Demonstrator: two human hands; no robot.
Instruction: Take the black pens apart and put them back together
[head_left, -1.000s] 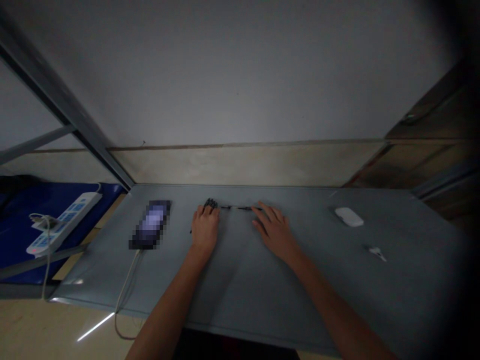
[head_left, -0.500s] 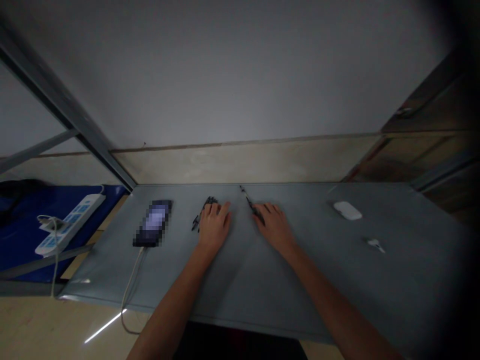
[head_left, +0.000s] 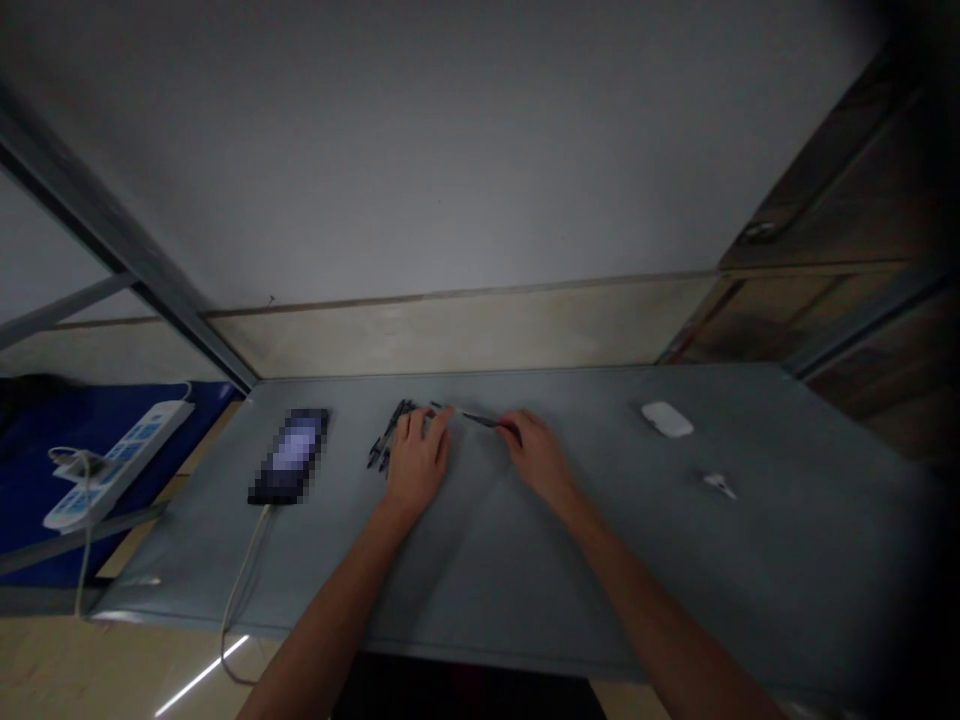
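My right hand [head_left: 534, 447] is closed, its fingertips pinching the right end of a thin dark pen [head_left: 480, 419] just above the grey table [head_left: 480, 560]. The pen points left, its far end by the fingertips of my left hand [head_left: 417, 455]. That left hand rests palm down with its fingers partly spread, beside and partly over several black pens [head_left: 384, 437] that lie together on its left side. Whether its fingertips touch the pen in my right hand is hard to tell.
A phone [head_left: 292, 455] with a white cable [head_left: 244, 580] lies at the left. Farther left a white power strip [head_left: 124, 465] sits on a blue surface [head_left: 30, 520]. A white case [head_left: 667, 419] and a small white earbud [head_left: 720, 485] lie at the right. A wall [head_left: 465, 330] stands behind.
The pen at my right hand has swung from a steep slant to nearly level, its far end now near my left fingertips. My right fingers have closed on it. The view has shifted slightly right.
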